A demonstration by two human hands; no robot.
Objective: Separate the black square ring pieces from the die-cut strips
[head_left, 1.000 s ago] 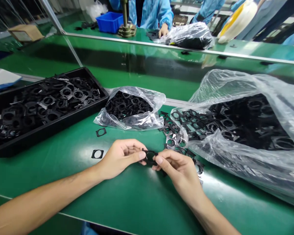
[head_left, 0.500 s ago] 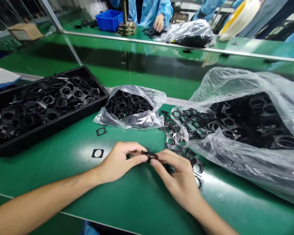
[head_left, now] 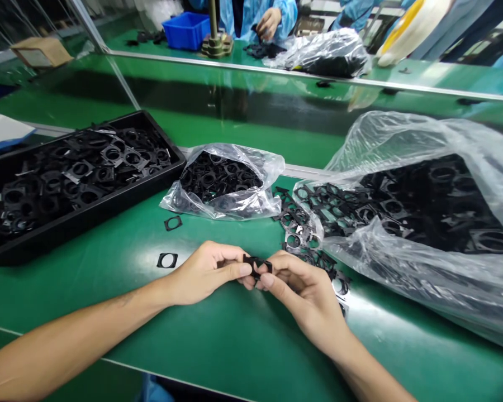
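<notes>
Just below frame centre, the left hand (head_left: 205,273) and right hand (head_left: 308,287), fingers (head_left: 230,252) closed, pinch opposite ends of a black part (head_left: 255,260) that looks light, stiff and best held by its edges.

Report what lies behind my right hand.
Behind your right hand, loose black frames with round openings lie on the green tabletop, beside the large clear plastic bag. Whatever the hand itself covers, more frames or bare tabletop, cannot be seen.

This is a factory workshop: a long, glossy green surface (head_left: 218,340), a black rectangular bin (head_left: 109,205) of flat black round-holed plates (head_left: 72,177), a co-worker's light-blue sleeve (head_left: 288,12) opposite.
</notes>
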